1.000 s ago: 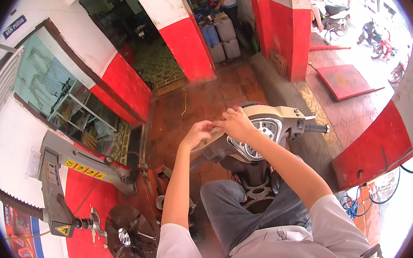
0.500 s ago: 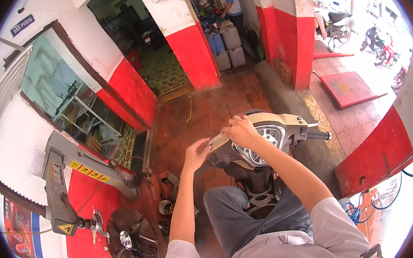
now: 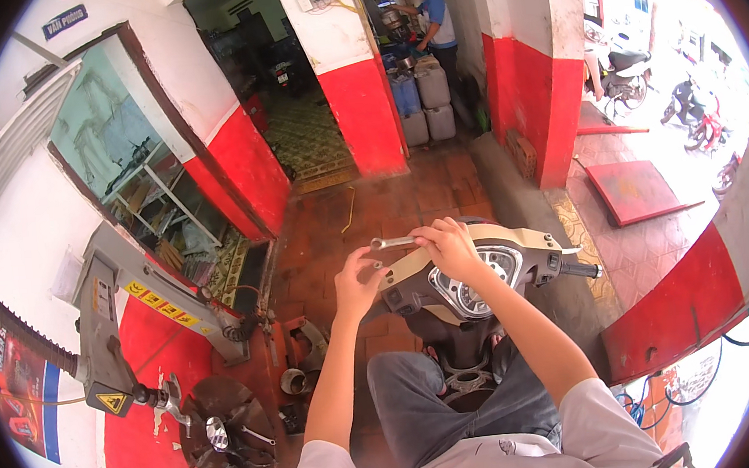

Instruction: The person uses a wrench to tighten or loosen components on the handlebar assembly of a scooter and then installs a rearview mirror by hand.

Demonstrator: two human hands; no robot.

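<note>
My right hand (image 3: pixel 450 247) is closed around a silver wrench (image 3: pixel 395 243), above the left part of the scooter's handlebar. The wrench lies roughly level, its ring end pointing left over my left hand. My left hand (image 3: pixel 359 281) is at the left end of the handlebar, thumb and forefinger curled toward each other; what is between them is too small to make out. The scooter's handlebar cover (image 3: pixel 529 238) is beige and dark brown, around a round instrument cluster (image 3: pixel 493 270). Its left grip is hidden by my left hand and forearm.
A grey tyre-machine arm (image 3: pixel 164 294) and its round turntable (image 3: pixel 228 439), with a wrench on it, stand at left. A red-and-grey post (image 3: pixel 671 307) leans in at right. Plastic jugs (image 3: pixel 434 97) stand at the back, near another person (image 3: pixel 435 22). A red ramp (image 3: pixel 639 188) lies outside.
The wrench in my right hand has lifted off the handlebar and now shows more clearly. My left hand remains at the left end of the bar. The view has shifted slightly.
</note>
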